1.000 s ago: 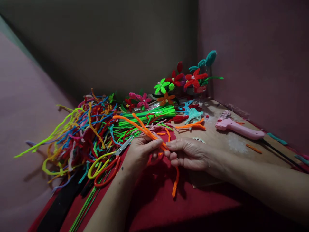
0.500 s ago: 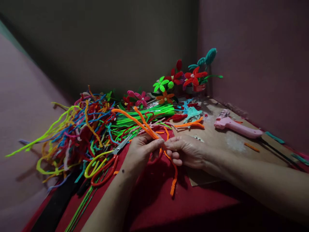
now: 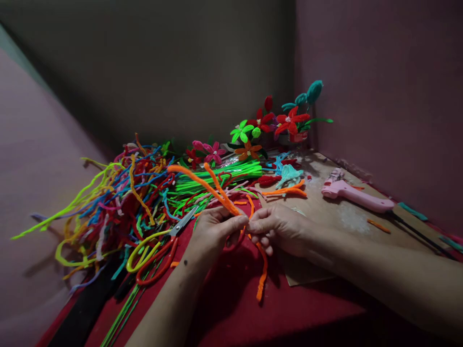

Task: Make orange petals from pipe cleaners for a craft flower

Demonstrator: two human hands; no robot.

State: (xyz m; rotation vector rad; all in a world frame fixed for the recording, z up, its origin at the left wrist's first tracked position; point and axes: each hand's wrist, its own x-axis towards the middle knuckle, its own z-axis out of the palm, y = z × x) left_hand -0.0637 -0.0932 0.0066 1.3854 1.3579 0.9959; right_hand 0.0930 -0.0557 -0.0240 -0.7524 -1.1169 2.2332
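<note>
Orange pipe cleaners (image 3: 204, 184) are pinched in my left hand (image 3: 219, 229), their two long ends rising up and to the left. My right hand (image 3: 280, 229) meets it fingertip to fingertip and is closed on the lower part of the same orange pipe cleaners, just right of the left thumb. An orange strand hangs down below the right fingers. The exact spot where the fingertips press is hidden. Scissors (image 3: 179, 226) with yellow and red handles lie left of my left wrist.
A tangled heap of coloured pipe cleaners (image 3: 119, 207) fills the left. Behind my hands lies a green bundle (image 3: 235, 172). Pipe-cleaner flowers (image 3: 289, 120) stand at the back. A pink glue gun (image 3: 356, 193) rests on the cardboard (image 3: 325, 217) at right, its cord running right.
Both hands stay together on the orange pipe cleaners, with only small shifts of the fingers and strands. The whole view has moved slightly.
</note>
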